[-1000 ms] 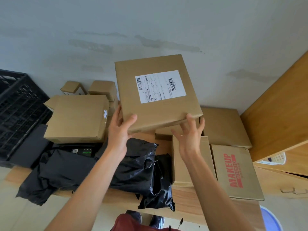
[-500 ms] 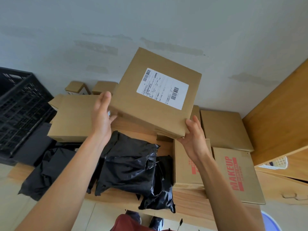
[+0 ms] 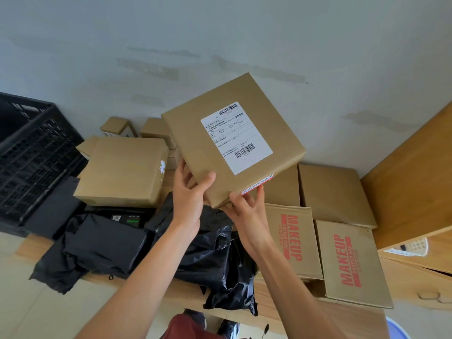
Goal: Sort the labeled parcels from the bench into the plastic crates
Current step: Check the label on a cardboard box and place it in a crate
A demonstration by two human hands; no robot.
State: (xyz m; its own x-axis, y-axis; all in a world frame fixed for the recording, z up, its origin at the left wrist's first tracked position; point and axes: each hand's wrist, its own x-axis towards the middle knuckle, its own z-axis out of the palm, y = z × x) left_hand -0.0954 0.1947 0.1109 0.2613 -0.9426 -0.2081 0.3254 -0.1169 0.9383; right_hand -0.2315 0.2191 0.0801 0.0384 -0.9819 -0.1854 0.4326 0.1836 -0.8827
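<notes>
I hold a flat brown cardboard parcel with a white barcode label up in the air above the wooden bench, turned at an angle. My left hand grips its near left edge, thumb on top. My right hand holds its near corner from below, fingers against a red-and-white strip. A black plastic crate stands at the left end of the bench.
Other brown boxes lie on the bench, two printed MAKEUP at the right. Black poly bags are heaped below my hands. A wooden cabinet rises at the right. A grey wall runs behind.
The parcel has turned clockwise, its label now running up and down. Both hands have come together at its near corner; the left moved right, the right moved left.
</notes>
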